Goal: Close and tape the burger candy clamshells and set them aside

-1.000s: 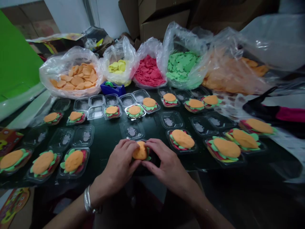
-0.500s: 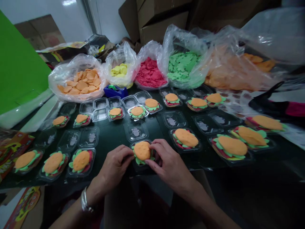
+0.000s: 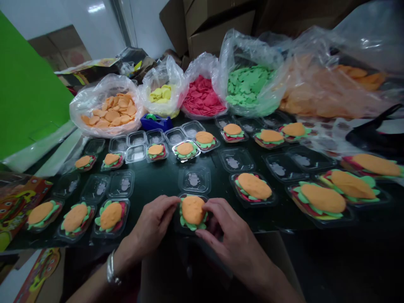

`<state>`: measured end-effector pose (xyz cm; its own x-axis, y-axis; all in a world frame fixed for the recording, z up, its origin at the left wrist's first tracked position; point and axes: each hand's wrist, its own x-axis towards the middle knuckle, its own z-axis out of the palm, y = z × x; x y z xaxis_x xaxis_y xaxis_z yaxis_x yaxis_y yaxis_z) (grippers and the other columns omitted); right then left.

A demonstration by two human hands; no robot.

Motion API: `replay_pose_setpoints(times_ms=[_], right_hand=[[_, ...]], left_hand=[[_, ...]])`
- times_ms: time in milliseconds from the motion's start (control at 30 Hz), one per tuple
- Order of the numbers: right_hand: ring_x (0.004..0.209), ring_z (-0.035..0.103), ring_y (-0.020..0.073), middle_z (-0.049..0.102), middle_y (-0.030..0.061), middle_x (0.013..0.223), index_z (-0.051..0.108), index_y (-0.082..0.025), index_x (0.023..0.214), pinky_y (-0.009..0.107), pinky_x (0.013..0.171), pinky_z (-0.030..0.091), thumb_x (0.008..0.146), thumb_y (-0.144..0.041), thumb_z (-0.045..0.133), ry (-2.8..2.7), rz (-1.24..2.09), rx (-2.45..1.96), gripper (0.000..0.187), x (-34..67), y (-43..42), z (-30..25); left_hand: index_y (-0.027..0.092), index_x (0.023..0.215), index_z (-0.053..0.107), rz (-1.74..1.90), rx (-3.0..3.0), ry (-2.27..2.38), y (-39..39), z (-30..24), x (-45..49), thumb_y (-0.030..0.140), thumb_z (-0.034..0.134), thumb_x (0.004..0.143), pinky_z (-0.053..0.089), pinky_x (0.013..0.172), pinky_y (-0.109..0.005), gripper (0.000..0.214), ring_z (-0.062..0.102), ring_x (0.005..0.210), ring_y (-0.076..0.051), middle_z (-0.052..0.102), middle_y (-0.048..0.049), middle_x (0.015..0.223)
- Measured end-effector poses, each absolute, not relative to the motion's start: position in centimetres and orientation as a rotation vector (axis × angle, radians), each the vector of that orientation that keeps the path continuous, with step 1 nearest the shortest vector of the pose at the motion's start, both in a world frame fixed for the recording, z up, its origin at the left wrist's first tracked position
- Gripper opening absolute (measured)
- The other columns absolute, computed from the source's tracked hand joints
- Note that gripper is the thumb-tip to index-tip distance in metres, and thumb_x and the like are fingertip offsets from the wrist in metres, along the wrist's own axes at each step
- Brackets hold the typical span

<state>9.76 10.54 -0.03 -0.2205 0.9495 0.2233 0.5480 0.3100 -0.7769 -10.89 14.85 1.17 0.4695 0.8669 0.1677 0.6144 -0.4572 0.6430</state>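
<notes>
A toy burger (image 3: 192,210) with an orange top and green leaf layer sits in a clear plastic tray (image 3: 181,225) at the near edge of a dark table (image 3: 158,181). My left hand (image 3: 151,227) curls against the tray's left side. My right hand (image 3: 229,237) holds the tray's right side, with fingertips touching the burger. An empty clear tray (image 3: 194,179) lies just behind it. Several filled trays (image 3: 110,215) stand to the left and others (image 3: 253,188) to the right.
Plastic bags of foam pieces line the back: orange (image 3: 109,111), yellow (image 3: 160,94), red (image 3: 202,97), green (image 3: 248,84) and a large orange bag (image 3: 328,90). A blue tape dispenser (image 3: 154,122) sits before them. Cardboard boxes (image 3: 217,21) stand behind; a green panel (image 3: 25,92) is left.
The view has shifted, so the table sits a little lower in frame. My hands have eased off the burger's top and now sit at the sides of its tray.
</notes>
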Motion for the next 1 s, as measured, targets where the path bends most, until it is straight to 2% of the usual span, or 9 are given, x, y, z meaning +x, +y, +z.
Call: replay_pose_setpoints(times_ms=[100, 233, 367, 467, 533, 667, 767, 1000], right_hand=[[0.075, 0.058, 0.0151, 0.053, 0.0054, 0.104, 0.049, -0.023, 0.106, 0.028, 0.064, 0.052, 0.075, -0.007, 0.064, -1.876, 0.763, -1.306, 0.038, 9.9, 10.8, -0.1], [0.068, 0.058, 0.0132, 0.056, 0.0029, 0.098, 0.049, -0.023, 0.106, 0.027, 0.063, 0.052, 0.074, -0.006, 0.065, -1.859, 0.789, -1.299, 0.039, 10.2, 11.1, -0.1], [0.069, 0.061, 0.0144, 0.061, 0.0042, 0.1, 0.05, -0.022, 0.11, 0.028, 0.065, 0.054, 0.073, -0.007, 0.064, -1.878, 0.75, -1.301, 0.042, 10.6, 11.0, -0.3], [0.091, 0.063, 0.0213, 0.06, 0.009, 0.114, 0.05, -0.022, 0.116, 0.035, 0.078, 0.055, 0.074, -0.014, 0.065, -1.939, 0.605, -1.29, 0.045, 10.7, 10.9, -0.1], [0.107, 0.057, 0.0282, 0.055, 0.0135, 0.124, 0.049, -0.02, 0.124, 0.045, 0.088, 0.051, 0.072, -0.023, 0.072, -1.989, 0.456, -1.32, 0.057, 10.6, 11.2, 0.4], [0.113, 0.047, 0.036, 0.051, 0.0187, 0.129, 0.053, -0.014, 0.125, 0.056, 0.092, 0.045, 0.062, -0.046, 0.079, -2.148, 0.347, -1.339, 0.075, 9.8, 12.5, 1.4], [0.109, 0.046, 0.0365, 0.054, 0.0182, 0.124, 0.06, -0.016, 0.116, 0.056, 0.086, 0.045, 0.06, -0.055, 0.078, -2.248, 0.404, -1.338, 0.071, 9.2, 13.4, 1.5], [0.107, 0.048, 0.0349, 0.057, 0.0169, 0.122, 0.066, -0.019, 0.107, 0.054, 0.085, 0.045, 0.064, -0.052, 0.076, -2.271, 0.413, -1.302, 0.055, 9.3, 14.1, 0.9]], left_hand=[[0.017, 0.109, 0.06, 0.517, 2.289, 1.264, 15.1, 1.0, -10.1, 0.011, 0.037, 0.091, 0.048, 0.067, -0.025, 0.03, 0.057, 0.075, -0.014, 0.059, -0.0051, 0.087], [0.02, 0.1, 0.065, 0.344, 2.379, 1.225, 15.5, 2.2, -10.1, 0.013, 0.039, 0.09, 0.046, 0.062, -0.024, 0.029, 0.056, 0.068, -0.013, 0.059, -0.0024, 0.079], [0.018, 0.094, 0.064, 0.599, 2.315, 1.288, 17.5, 3.7, -10.0, 0.015, 0.047, 0.088, 0.049, 0.068, -0.025, 0.019, 0.061, 0.073, -0.014, 0.065, -0.002, 0.082], [0.016, 0.099, 0.061, 0.747, 2.513, 1.351, 20.3, 4.2, -8.6, 0.014, 0.049, 0.086, 0.049, 0.082, -0.035, 0.018, 0.059, 0.091, -0.02, 0.064, -0.0073, 0.097], [0.015, 0.104, 0.06, 0.69, 2.686, 1.338, 22.1, 4.2, -7.4, 0.014, 0.05, 0.085, 0.045, 0.093, -0.043, 0.021, 0.056, 0.1, -0.023, 0.062, -0.0099, 0.105], [0.014, 0.103, 0.06, 0.576, 2.786, 1.275, 23.6, 3.9, -5.8, 0.016, 0.049, 0.087, 0.046, 0.091, -0.042, 0.02, 0.054, 0.1, -0.023, 0.062, -0.0102, 0.103], [0.014, 0.1, 0.061, 0.532, 2.79, 1.255, 23.4, 3.9, -5.6, 0.017, 0.048, 0.088, 0.047, 0.088, -0.04, 0.018, 0.054, 0.096, -0.023, 0.061, -0.0104, 0.102], [0.01, 0.097, 0.061, 0.25, 2.885, 1.252, 24.9, 4.2, -5.3, 0.013, 0.04, 0.09, 0.043, 0.09, -0.04, 0.022, 0.055, 0.095, -0.023, 0.062, -0.013, 0.096]])
